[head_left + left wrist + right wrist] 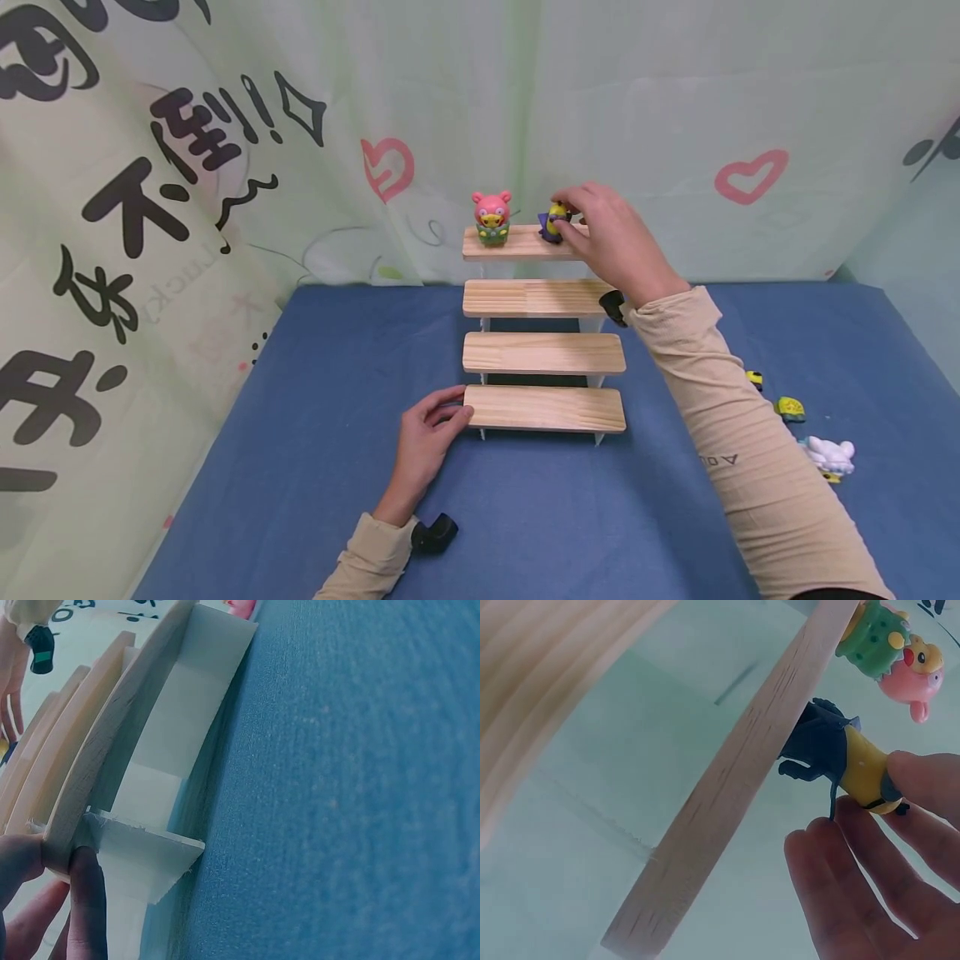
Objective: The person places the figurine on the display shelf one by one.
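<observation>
A pale green curtain (pixel 630 100), lightly creased, hung behind the desk (pixel 315 400) and down its left side. Bold black lettering (pixel 133 221) ran slantwise up the left part, with the outline of a star (pixel 321 122) at its upper end. One pink heart (pixel 407 167) was printed left of the middle and another heart (pixel 744 198) farther right, with a small green spot (pixel 390 272) low down. A pale blue-green wall (pixel 907 242) closed the right side. Blue cloth (pixel 525 517) covered the desk under soft light.
</observation>
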The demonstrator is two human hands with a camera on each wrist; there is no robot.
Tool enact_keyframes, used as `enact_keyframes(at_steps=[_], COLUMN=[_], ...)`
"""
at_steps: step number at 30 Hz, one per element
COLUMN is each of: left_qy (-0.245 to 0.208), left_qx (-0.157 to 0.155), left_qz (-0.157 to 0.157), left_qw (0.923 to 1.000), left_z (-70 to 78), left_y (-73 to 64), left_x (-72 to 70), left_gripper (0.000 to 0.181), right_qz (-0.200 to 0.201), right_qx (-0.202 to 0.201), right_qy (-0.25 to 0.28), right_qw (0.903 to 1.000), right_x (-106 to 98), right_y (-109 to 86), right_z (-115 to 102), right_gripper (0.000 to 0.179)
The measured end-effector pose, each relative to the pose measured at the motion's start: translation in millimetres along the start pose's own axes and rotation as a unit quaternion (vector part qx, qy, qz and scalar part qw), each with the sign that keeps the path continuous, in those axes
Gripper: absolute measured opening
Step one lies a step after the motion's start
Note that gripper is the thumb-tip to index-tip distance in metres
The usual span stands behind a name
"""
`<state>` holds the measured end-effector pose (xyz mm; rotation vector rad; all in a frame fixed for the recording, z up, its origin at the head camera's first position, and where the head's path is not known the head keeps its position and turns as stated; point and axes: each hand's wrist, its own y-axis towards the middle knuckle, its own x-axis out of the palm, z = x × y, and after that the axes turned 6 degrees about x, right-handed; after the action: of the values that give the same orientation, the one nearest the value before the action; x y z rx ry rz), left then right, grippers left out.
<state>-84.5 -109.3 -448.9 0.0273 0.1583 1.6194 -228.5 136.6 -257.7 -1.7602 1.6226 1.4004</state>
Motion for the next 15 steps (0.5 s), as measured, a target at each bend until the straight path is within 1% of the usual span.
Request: enact_keyframes(at_steps=[10, 15], left_qy=[0.002, -0.001], left_qx=[0.004, 0.009], left_qz=[0.001, 0.0], left_qw=[1.0, 1.0], left_z=[0.5, -0.2], left_y=[0.0, -0.2], left_x=[0.2, 0.0], left_gripper=[0.036, 0.036], right_qz=[-0.003, 0.003], right_qx=[0.002, 0.003], right_qy=[-0.009, -0.012], right_qw=[1.0, 0.9999], right_x=[-1.3, -0.6], right_y=[-0.9, -1.2], right_z=[-1.9, -1.6], right_gripper=[0.036, 0.038])
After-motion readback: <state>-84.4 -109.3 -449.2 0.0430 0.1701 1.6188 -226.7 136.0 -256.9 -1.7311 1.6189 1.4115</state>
